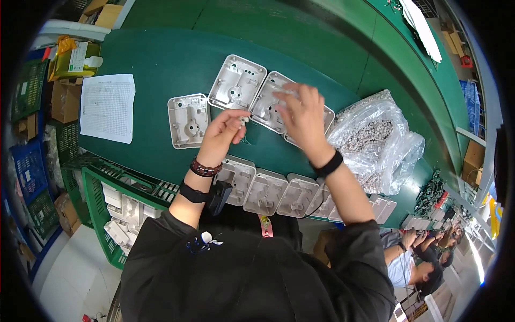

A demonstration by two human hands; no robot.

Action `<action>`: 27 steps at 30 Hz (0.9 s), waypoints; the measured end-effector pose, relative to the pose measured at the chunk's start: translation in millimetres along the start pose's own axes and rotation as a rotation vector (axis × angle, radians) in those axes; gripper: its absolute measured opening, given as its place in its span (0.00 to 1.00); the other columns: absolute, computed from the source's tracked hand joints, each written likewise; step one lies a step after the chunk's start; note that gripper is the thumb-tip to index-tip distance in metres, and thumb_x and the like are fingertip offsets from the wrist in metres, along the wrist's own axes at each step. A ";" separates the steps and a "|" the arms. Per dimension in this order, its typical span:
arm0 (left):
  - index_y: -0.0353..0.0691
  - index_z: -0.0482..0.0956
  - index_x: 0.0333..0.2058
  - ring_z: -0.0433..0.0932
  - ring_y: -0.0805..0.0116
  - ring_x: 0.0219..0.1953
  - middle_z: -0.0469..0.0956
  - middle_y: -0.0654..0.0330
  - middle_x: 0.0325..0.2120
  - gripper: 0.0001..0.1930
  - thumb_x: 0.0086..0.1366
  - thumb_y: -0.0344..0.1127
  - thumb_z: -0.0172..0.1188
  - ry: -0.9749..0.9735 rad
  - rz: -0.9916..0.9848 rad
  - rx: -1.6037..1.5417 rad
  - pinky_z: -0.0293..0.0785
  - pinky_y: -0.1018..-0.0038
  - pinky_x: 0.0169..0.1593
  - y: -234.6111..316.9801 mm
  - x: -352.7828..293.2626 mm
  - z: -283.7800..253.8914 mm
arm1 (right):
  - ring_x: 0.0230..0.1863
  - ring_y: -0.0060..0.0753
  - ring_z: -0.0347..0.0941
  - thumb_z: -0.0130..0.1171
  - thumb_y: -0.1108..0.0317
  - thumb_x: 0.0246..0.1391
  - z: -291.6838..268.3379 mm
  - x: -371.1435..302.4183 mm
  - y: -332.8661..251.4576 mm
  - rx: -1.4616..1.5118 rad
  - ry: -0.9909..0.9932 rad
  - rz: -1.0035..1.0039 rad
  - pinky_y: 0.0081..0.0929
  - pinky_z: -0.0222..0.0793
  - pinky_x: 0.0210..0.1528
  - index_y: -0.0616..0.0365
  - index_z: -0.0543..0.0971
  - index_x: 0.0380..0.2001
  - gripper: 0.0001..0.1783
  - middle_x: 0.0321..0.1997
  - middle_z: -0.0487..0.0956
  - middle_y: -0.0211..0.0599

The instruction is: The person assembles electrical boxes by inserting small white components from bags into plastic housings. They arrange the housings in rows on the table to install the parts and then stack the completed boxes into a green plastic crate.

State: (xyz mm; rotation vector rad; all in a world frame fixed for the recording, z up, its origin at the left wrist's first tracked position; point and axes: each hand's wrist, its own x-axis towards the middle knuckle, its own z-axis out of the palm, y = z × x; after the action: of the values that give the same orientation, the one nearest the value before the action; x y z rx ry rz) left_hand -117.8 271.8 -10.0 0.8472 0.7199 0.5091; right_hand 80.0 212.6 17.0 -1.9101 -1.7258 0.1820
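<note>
My left hand (pixel 222 131) is closed in a pinch around a few small white parts (pixel 243 120), too small to name. It is beside the lower edge of an open light-grey plastic housing (pixel 236 80). Over a second such housing (pixel 268 110), to the right, my right hand (pixel 304 110) hovers with thumb and fingers apart, slightly blurred. Nothing shows between those fingers. Part of a third housing (pixel 328 119) shows behind that hand. Another housing (pixel 189 122) lies alone on the left. All show moulded ribs and holes inside.
A clear plastic bag (pixel 375 137) of many small parts lies at the right. Several housings (pixel 264 190) line the near edge of the green table (pixel 155 59). A printed sheet (pixel 107 107) lies left, above a green crate (pixel 99 214) of housings. Other people (pixel 410 263) sit at far right.
</note>
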 end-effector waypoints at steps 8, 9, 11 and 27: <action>0.38 0.65 0.47 0.62 0.80 0.21 0.65 0.67 0.18 0.14 0.63 0.33 0.46 -0.281 0.131 0.302 0.60 0.83 0.28 14.4 0.9 25.3 | 0.40 0.40 0.63 0.62 0.71 0.34 -24.5 -18.0 -43.5 0.217 -0.023 -0.083 0.33 0.59 0.42 0.54 0.76 0.24 0.09 0.41 0.70 0.33; 0.38 0.65 0.46 0.63 0.79 0.21 0.66 0.66 0.18 0.13 0.63 0.33 0.46 -0.299 0.142 0.398 0.60 0.82 0.28 15.9 1.4 23.3 | 0.40 0.40 0.63 0.62 0.71 0.34 -25.5 -16.7 -43.7 0.216 -0.022 -0.086 0.33 0.59 0.42 0.54 0.76 0.24 0.09 0.41 0.70 0.33; 0.39 0.66 0.45 0.64 0.79 0.22 0.66 0.66 0.18 0.12 0.63 0.34 0.46 -0.316 0.155 0.494 0.61 0.82 0.29 16.1 3.3 19.6 | 0.40 0.40 0.63 0.62 0.71 0.33 -28.5 -12.4 -45.0 0.193 -0.082 -0.113 0.33 0.59 0.41 0.54 0.76 0.22 0.08 0.40 0.69 0.32; 0.41 0.70 0.23 0.74 0.64 0.17 0.72 0.61 0.13 0.11 0.51 0.42 0.57 0.007 0.372 1.872 0.70 0.71 0.22 -43.3 17.1 -11.2 | 0.45 0.31 0.61 0.61 0.66 0.30 90.5 76.9 24.3 -0.341 -0.105 -0.214 0.29 0.56 0.46 0.54 0.78 0.19 0.06 0.39 0.69 0.28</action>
State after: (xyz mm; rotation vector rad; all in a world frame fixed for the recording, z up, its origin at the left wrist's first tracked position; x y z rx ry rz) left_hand -109.6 264.0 -56.6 2.7475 0.9540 -0.0027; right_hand 73.1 313.0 -50.6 -1.9551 -2.1286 -0.1016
